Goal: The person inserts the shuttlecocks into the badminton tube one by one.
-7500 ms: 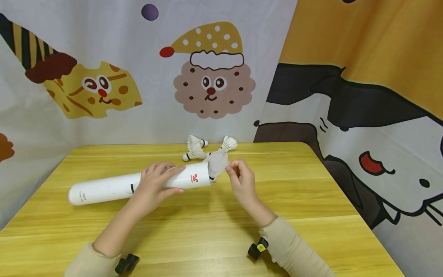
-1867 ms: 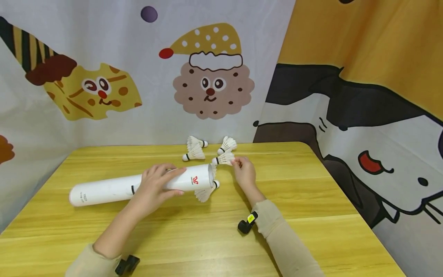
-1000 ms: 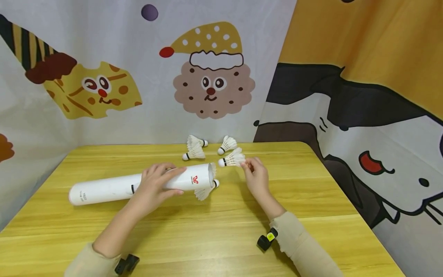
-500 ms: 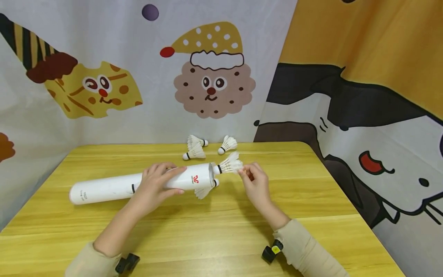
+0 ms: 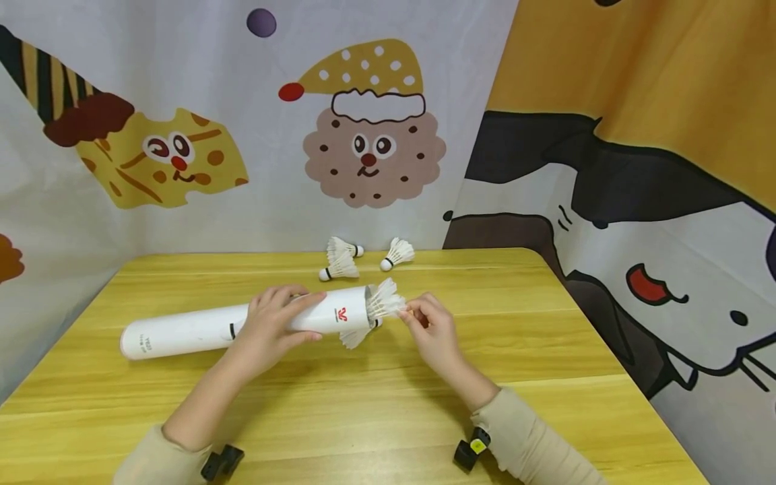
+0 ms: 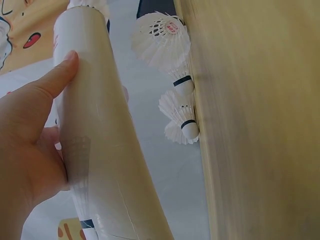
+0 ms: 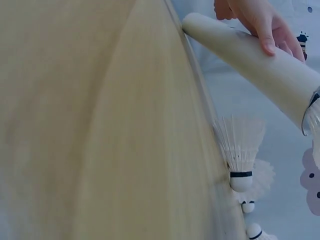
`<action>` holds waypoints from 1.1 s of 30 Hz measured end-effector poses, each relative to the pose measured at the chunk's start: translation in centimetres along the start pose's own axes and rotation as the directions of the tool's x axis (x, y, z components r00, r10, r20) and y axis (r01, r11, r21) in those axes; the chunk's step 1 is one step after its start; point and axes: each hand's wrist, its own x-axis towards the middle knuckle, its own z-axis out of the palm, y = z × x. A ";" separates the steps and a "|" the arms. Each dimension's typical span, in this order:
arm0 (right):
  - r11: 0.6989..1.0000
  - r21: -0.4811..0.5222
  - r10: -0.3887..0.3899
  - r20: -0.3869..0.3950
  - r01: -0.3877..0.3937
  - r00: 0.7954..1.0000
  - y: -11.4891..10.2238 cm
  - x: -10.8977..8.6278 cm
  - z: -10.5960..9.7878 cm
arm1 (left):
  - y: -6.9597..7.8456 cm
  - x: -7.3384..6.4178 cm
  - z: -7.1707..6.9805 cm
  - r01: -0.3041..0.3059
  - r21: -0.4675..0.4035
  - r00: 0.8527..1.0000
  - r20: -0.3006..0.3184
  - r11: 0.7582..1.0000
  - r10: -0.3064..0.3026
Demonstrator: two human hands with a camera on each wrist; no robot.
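In the head view, my left hand [image 5: 269, 330] grips a long white shuttlecock tube [image 5: 182, 332], held slightly tilted with its mouth to the right. My right hand [image 5: 433, 330] pinches the feather edge of a white shuttlecock [image 5: 386, 301]. Its cork end is hidden inside the tube's mouth, while the feathers stick out. Another shuttlecock [image 5: 356, 337] lies below the mouth, partly covered by the tube. From the left wrist, my thumb shows along the tube [image 6: 100, 110], and a dark band shows through a slit in its side. The right wrist view does not show my right hand.
Behind the tube lie three more shuttlecocks: two close together, one in front [image 5: 339, 267] and one behind [image 5: 344, 249], and one to the right [image 5: 398, 254]. They are near the back edge of the wooden table [image 5: 339, 417]. A printed cloth [image 5: 254, 222] hangs behind.
The right hand has moved a shuttlecock from behind the tube's mouth, first rightward, then leftward cork-first into the mouth. The left hand and tube have stayed nearly still.
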 end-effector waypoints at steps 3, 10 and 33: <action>1.000 0.021 -0.012 0.018 0.012 1.000 -0.1 -0.1 0.3 | 0.0 0.0 0.0 -0.003 0.001 1.000 -0.001 1.000 0.003; 0.999 0.021 -0.030 0.041 0.029 0.999 -0.2 -0.3 0.9 | 0.0 0.0 0.1 -0.011 -0.004 1.000 0.001 1.000 0.011; 0.996 0.044 0.065 0.118 -0.071 0.991 -1.0 0.3 2.6 | 0.0 0.0 0.1 -0.013 0.007 1.000 -0.023 1.000 0.014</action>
